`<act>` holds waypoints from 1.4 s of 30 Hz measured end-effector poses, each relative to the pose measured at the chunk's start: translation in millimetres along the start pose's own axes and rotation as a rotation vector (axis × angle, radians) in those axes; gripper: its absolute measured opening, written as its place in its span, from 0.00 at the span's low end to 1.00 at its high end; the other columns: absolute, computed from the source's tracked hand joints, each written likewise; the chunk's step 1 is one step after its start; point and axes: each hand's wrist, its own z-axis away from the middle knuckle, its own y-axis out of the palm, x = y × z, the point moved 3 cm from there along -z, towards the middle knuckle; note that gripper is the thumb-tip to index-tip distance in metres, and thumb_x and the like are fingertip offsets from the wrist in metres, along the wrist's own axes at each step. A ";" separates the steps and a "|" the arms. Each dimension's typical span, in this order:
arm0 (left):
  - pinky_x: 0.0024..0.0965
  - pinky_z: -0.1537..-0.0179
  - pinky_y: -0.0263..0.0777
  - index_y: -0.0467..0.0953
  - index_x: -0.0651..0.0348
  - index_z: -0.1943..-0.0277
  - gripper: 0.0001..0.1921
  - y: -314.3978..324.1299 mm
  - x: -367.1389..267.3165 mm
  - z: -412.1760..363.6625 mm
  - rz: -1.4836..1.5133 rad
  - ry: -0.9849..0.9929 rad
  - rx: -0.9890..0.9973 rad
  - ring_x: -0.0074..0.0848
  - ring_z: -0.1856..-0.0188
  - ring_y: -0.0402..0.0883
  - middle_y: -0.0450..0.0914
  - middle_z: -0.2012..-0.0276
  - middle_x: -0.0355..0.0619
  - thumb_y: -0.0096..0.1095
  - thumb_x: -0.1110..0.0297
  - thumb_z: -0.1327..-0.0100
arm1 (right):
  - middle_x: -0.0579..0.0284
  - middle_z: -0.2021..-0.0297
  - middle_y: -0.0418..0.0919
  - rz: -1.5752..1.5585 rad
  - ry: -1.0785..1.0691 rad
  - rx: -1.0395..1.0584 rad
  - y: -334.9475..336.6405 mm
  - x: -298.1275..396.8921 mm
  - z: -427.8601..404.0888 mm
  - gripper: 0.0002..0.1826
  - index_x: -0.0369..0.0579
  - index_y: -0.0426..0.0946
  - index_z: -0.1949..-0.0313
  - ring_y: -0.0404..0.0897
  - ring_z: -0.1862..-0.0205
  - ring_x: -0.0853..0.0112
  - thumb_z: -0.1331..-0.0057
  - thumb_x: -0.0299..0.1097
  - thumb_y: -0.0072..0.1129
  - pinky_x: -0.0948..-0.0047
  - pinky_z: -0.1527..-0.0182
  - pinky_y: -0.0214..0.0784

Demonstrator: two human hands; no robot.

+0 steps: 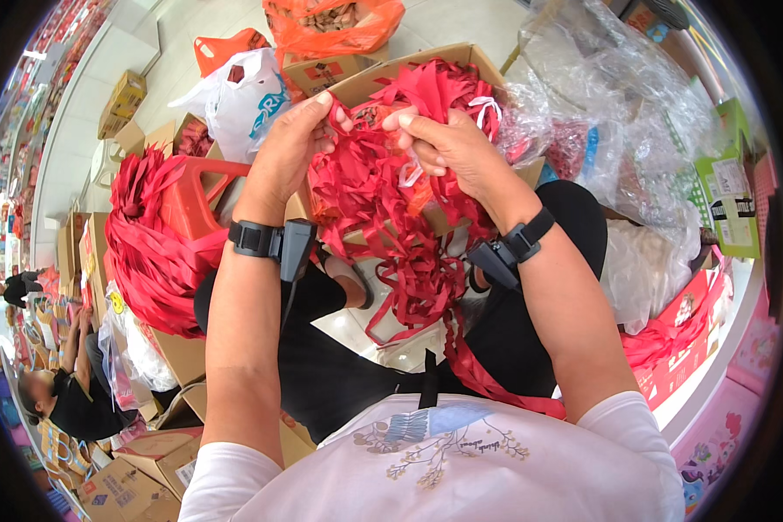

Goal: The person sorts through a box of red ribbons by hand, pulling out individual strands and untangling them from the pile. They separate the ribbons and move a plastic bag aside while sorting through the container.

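Note:
My left hand (303, 140) is raised over a cardboard box (486, 62) heaped with red ribbons (378, 176), its thumb and fingers pinched on a piece of red ribbon (334, 116). To its right, my right hand (444, 140) has its thumb against its curled index finger, with red ribbon beside and below it; the fingers partly hide what they grip. A gap separates the hands. Tangled red ribbon (421, 287) hangs from the box between my knees, and a strand runs across my right thigh. White ties show among the ribbons.
A red plastic stool (192, 196) at left is draped with red ribbon bundles. A white plastic bag (241, 98) and an orange bag (339, 39) stand beyond. Clear plastic wrap (581, 72) lies at right, near a green box (731, 189). Another person (81, 404) sits at far left among cartons.

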 end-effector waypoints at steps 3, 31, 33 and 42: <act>0.22 0.61 0.69 0.77 0.58 0.53 0.15 5.4 -5.8 1.4 0.125 0.014 0.090 0.18 0.62 0.78 0.83 0.61 0.40 0.53 0.55 0.27 | 0.66 0.72 0.78 0.008 -0.009 0.018 6.4 -3.0 -4.7 0.15 0.42 0.82 0.53 0.58 0.83 0.86 0.31 0.40 0.58 0.81 0.81 0.52; 0.27 0.65 0.71 0.73 0.58 0.54 0.06 1.6 24.3 -13.8 0.879 0.038 -0.019 0.24 0.66 0.76 0.77 0.68 0.36 0.58 0.73 0.32 | 0.68 0.79 0.74 0.105 0.180 -0.033 -31.7 -16.5 22.0 0.13 0.47 0.76 0.65 0.60 0.86 0.84 0.34 0.43 0.64 0.80 0.83 0.49; 0.27 0.65 0.71 0.72 0.59 0.52 0.09 -18.6 26.8 -13.5 0.908 0.035 -0.095 0.24 0.66 0.75 0.75 0.69 0.36 0.59 0.75 0.33 | 0.70 0.81 0.73 0.118 0.237 -0.021 -38.6 -4.5 32.0 0.13 0.48 0.74 0.66 0.59 0.87 0.84 0.33 0.43 0.63 0.80 0.84 0.48; 0.31 0.60 0.77 0.72 0.63 0.49 0.10 -71.3 57.7 4.3 0.851 0.101 -0.306 0.27 0.62 0.79 0.77 0.66 0.40 0.52 0.67 0.26 | 0.75 0.85 0.61 -0.336 0.039 -0.128 -96.6 1.2 41.0 0.14 0.52 0.67 0.72 0.57 0.87 0.84 0.27 0.38 0.55 0.81 0.84 0.50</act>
